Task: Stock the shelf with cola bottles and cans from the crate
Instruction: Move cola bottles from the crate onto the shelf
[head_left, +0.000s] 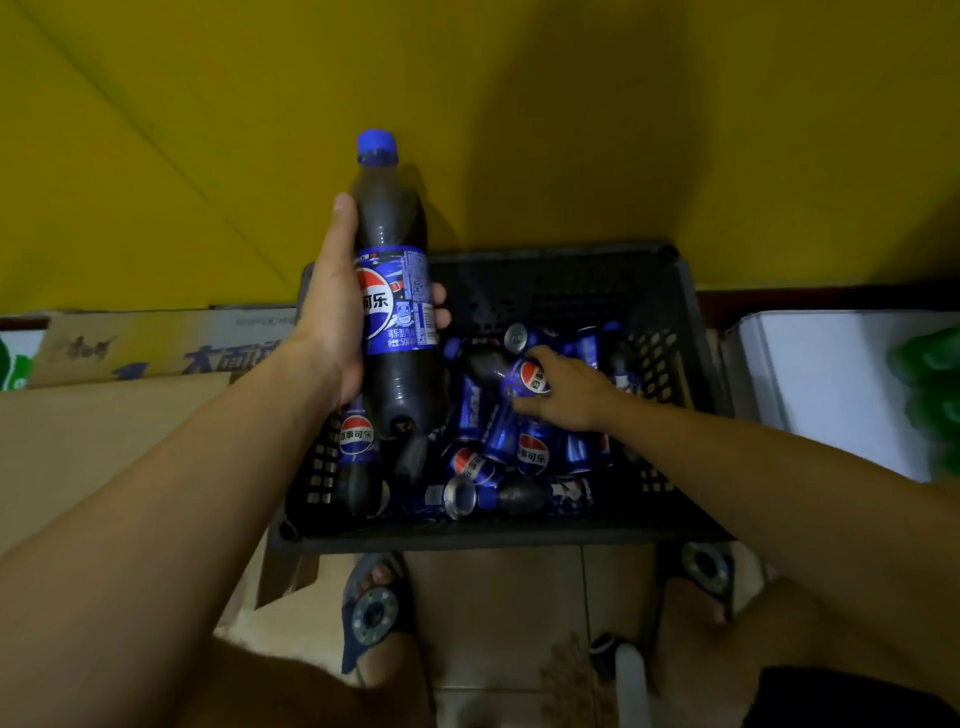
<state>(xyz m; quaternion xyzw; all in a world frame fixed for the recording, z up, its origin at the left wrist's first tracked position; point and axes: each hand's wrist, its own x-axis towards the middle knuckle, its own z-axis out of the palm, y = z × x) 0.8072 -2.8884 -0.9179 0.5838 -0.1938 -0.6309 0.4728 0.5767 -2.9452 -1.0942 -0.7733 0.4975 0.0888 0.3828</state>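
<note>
A black plastic crate (670, 291) stands on the floor in front of me, holding several blue cola cans (532, 454) and dark cola bottles. My left hand (332, 306) grips one upright cola bottle (397, 291) with a blue cap, lifted above the crate's left side. My right hand (563, 389) reaches down into the crate, its fingers closing around a second cola bottle (506, 371) that lies on its side on top of the cans. No shelf is in view.
Cardboard boxes (104, 436) sit left of the crate. A white box (831, 384) with green items stands on the right. A yellow wall (571, 130) rises behind. My sandalled feet (374, 613) are on the tiled floor just before the crate.
</note>
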